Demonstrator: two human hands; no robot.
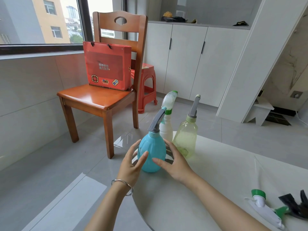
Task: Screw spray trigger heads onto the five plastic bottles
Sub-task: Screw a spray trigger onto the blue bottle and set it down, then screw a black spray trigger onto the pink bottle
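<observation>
Blue bottle (152, 154): upright, axis vertical, near table (216, 172) edge, grey head (156, 120) fitted; between left hand (131, 162) and right hand (174, 163), both spread, uncurled, thumbs across its front. White bottle (166, 130), green bottle (185, 139) just behind. Loose head (266, 210) lies well right, nearer right hand, way unobstructed.

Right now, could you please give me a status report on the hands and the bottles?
Left hand and right hand open, flanking blue bottle. Grey trigger head on it. White-green head and black head loose on table. Nothing in the way.
</observation>
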